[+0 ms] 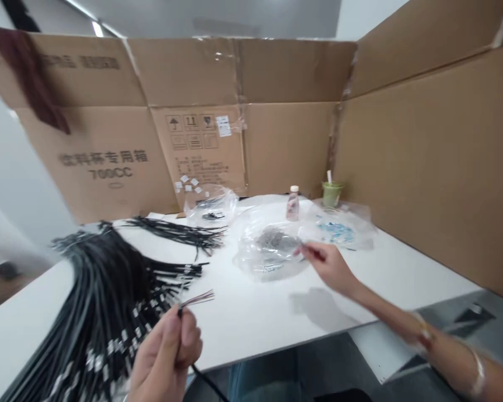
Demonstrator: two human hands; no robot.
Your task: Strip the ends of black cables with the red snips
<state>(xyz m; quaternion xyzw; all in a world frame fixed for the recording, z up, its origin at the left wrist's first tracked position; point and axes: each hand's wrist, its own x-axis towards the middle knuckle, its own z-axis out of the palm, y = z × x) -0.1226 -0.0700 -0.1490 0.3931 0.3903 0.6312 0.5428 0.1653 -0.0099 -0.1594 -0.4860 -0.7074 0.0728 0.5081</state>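
Observation:
In my left hand (pixel 167 349), near the bottom centre, is a black cable (pixel 207 382) whose thin stripped wires (pixel 201 298) fan out to the right. My right hand (pixel 327 267) is raised at the edge of a clear plastic bag (pixel 251 259) with small grey pieces inside. Its thumb and fingers are pinched together; whatever they hold is too small to name. A large bundle of black cables (pixel 104 279) with white tags lies left of my left hand. Behind it rests a smaller bunch of black cables (pixel 176 231).
Cardboard walls (pixel 289 145) stand behind and right of the white table (pixel 243 329). Towards the back are a bag with black parts (pixel 212 206), a bottle (pixel 293 204), a green cup (pixel 331 194) and a bag with blue pieces (pixel 339 231). Dark cloth (pixel 31 81) hangs upper left.

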